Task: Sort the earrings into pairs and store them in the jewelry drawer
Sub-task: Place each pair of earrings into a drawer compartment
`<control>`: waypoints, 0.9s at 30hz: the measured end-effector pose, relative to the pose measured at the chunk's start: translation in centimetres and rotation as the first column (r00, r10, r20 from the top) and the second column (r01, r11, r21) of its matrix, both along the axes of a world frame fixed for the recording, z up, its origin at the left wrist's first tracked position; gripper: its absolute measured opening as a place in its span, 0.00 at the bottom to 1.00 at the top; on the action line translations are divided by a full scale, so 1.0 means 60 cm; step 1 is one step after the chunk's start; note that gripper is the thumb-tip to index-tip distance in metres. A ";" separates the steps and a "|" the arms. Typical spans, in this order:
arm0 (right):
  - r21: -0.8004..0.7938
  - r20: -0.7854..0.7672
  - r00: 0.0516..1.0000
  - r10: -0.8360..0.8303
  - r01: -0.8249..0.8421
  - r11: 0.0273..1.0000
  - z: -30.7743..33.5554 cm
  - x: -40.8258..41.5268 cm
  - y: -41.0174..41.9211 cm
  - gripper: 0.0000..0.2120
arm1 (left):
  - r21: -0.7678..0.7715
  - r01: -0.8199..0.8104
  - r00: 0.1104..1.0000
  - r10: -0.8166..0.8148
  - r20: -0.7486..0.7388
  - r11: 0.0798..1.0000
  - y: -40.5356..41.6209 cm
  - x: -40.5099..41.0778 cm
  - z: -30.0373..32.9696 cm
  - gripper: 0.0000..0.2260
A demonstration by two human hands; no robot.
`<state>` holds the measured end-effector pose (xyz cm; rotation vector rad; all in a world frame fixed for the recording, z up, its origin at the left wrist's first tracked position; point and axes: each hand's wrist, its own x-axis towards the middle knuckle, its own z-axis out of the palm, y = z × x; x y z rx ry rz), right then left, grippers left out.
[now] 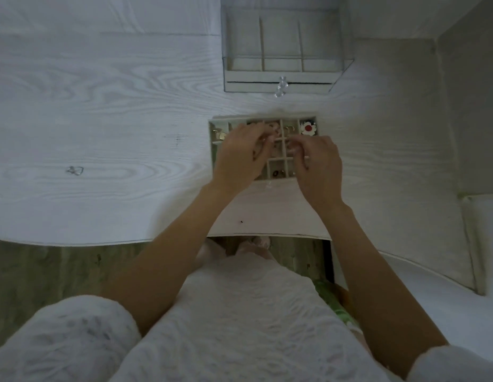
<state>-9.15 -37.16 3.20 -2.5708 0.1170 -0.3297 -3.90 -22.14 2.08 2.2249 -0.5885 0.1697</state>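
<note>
A pale jewelry drawer (281, 161) with small square compartments lies pulled out on the white table. Both hands hover over it. My left hand (241, 154) has its fingers curled over the upper middle compartments, apparently pinching a small earring; the piece itself is mostly hidden. My right hand (318, 164) bends its fingertips down toward the middle compartments; I cannot make out anything in them. A white flower earring with a red centre (308, 128) sits in the top right compartment. Small gold pieces (219, 135) lie in the left compartment, and other earrings (278, 174) in a near one.
A clear jewelry box (284, 81) with a crystal knob and divided top tray stands behind the drawer. A small clear, heart-shaped piece (75, 170) lies alone on the table far left. A wall closes the right side. The table edge (101, 242) runs just before my lap.
</note>
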 end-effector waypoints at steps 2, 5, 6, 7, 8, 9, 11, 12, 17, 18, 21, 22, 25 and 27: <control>-0.021 -0.002 0.991 0.131 -0.131 0.991 0.009 0.018 0.051 0.12 | -0.065 -0.112 0.993 0.114 0.031 0.992 0.062 -0.018 0.010 0.09; -0.006 -0.083 0.944 0.318 -0.320 0.947 0.009 0.043 0.158 0.11 | -0.077 -0.302 0.953 0.301 -0.018 0.950 0.186 -0.050 0.009 0.08; 0.019 -0.140 0.917 0.373 -0.374 0.927 0.004 0.050 0.196 0.11 | -0.047 -0.372 0.928 0.370 -0.048 0.927 0.230 -0.060 0.003 0.07; 0.041 -0.191 0.886 0.423 -0.423 0.905 -0.004 0.056 0.232 0.11 | -0.002 -0.437 0.897 0.435 -0.076 0.900 0.271 -0.068 -0.005 0.06; 0.060 -0.234 0.849 0.473 -0.473 0.879 -0.014 0.063 0.274 0.11 | 0.058 -0.499 0.859 0.502 -0.100 0.865 0.320 -0.075 -0.014 0.07; 0.082 -0.270 0.820 0.505 -0.503 0.860 -0.026 0.069 0.306 0.12 | 0.126 -0.541 0.822 0.555 -0.130 0.831 0.359 -0.078 -0.023 0.10; 0.138 -0.329 0.772 0.544 -0.530 0.836 -0.046 0.086 0.374 0.14 | 0.277 -0.583 0.737 0.640 -0.215 0.764 0.438 -0.073 -0.043 0.16; 0.158 -0.349 0.756 0.553 -0.534 0.830 -0.055 0.094 0.403 0.15 | 0.339 -0.576 0.703 0.662 -0.260 0.744 0.469 -0.065 -0.051 0.19; 0.174 -0.406 0.734 0.544 -0.522 0.835 -0.086 0.128 0.539 0.20 | 0.401 -0.426 0.729 0.570 -0.378 0.811 0.552 -0.016 -0.070 0.22; 0.166 -0.411 0.740 0.533 -0.514 0.842 -0.089 0.132 0.555 0.20 | 0.375 -0.403 0.758 0.534 -0.375 0.835 0.553 -0.009 -0.072 0.21; 0.152 -0.388 0.771 0.505 -0.487 0.860 -0.093 0.142 0.588 0.16 | 0.330 -0.370 0.813 0.475 -0.337 0.868 0.556 0.010 -0.073 0.13; 0.149 -0.372 0.785 0.495 -0.475 0.867 -0.093 0.142 0.593 0.14 | 0.325 -0.355 0.829 0.456 -0.324 0.876 0.557 0.014 -0.075 0.11; 0.177 -0.345 0.815 0.466 -0.431 0.885 -0.092 0.144 0.598 0.07 | 0.327 -0.334 0.852 0.432 -0.295 0.884 0.564 0.021 -0.078 0.06; 0.192 -0.356 0.817 0.453 -0.411 0.891 -0.092 0.144 0.594 0.06 | 0.348 -0.327 0.849 0.435 -0.299 0.878 0.569 0.024 -0.079 0.06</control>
